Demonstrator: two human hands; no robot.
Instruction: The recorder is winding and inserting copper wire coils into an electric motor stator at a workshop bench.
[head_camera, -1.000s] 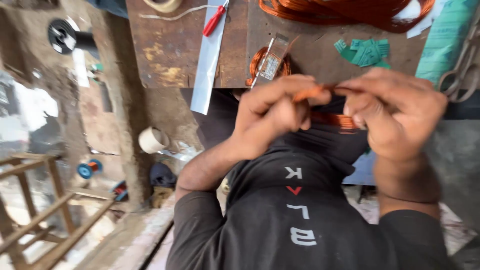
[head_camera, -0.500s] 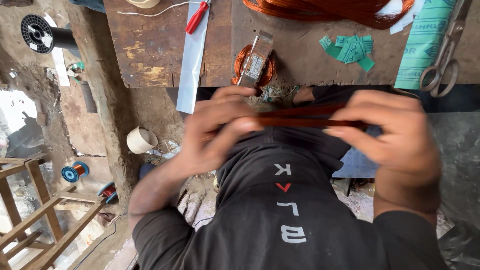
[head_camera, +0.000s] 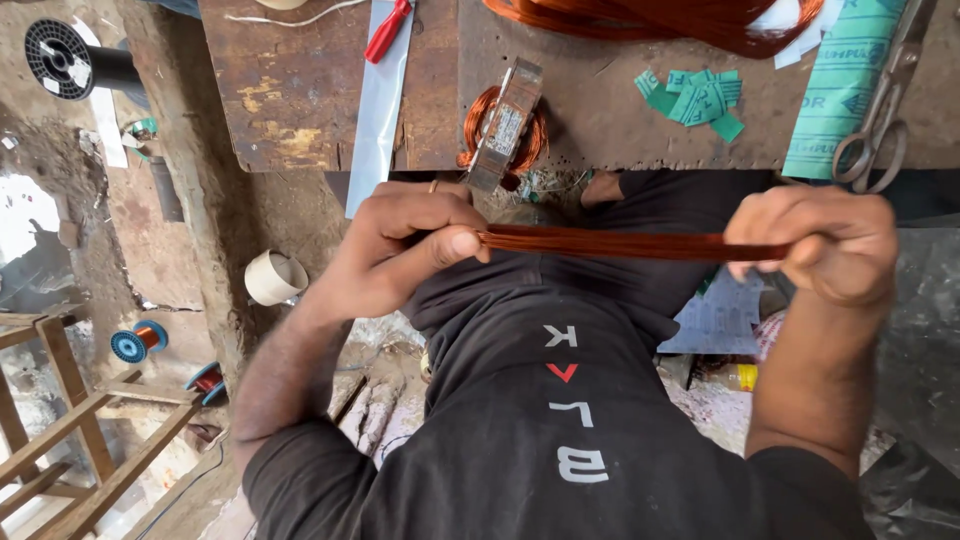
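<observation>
At the far left we see a black spool (head_camera: 62, 58) lying on the dusty ground, and nearer to us a roll of pale tape (head_camera: 276, 277) and two small blue reels (head_camera: 137, 341) wound with copper wire beside a wooden frame (head_camera: 60, 430). The far side of the scene is taken up by a worn, stained wooden bench (head_camera: 290, 90). On it lie a long pale strip (head_camera: 378, 120) with a red-handled tool (head_camera: 388, 28) at its far end, then a copper coil (head_camera: 505, 125) clamped in a metal former. Further right sit small green paper pieces (head_camera: 700, 100), a green printed sheet (head_camera: 845, 90) and a pair of scissors (head_camera: 880, 125).

Our left hand (head_camera: 405, 245) pinches one end of a straight bundle of copper wire (head_camera: 620, 243) between thumb and fingers. Our right hand (head_camera: 820, 245) is curled shut around the other end. The bundle runs level between the two hands, in front of our black shirt (head_camera: 560, 420), near the bench edge.
</observation>
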